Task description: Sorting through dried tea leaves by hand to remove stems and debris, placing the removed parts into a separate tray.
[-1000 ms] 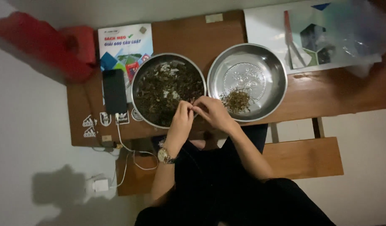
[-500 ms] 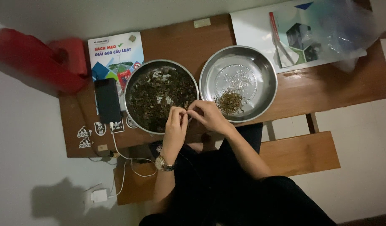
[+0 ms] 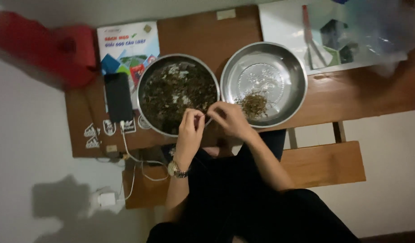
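**Two hands pinch together between two metal bowls**

Head view: on the wooden table (image 3: 342, 96), a black phone (image 3: 118, 97) lies on a booklet (image 3: 126, 42), left of the bowls. The left bowl (image 3: 146, 78) holds dark dried leaves (image 3: 176, 94); the right bowl (image 3: 288, 67) holds a small pale pile (image 3: 254, 104). Left hand (image 3: 190, 130) and right hand (image 3: 231, 120) meet at the near rims, fingertips pinched; what they grip is too small to tell.

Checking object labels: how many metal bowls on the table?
2. One bowl, full of dark dried leaves, is by the phone; the other bowl, right of it, holds a small pile of stems. Both hands meet at their near rims. None look hidden.
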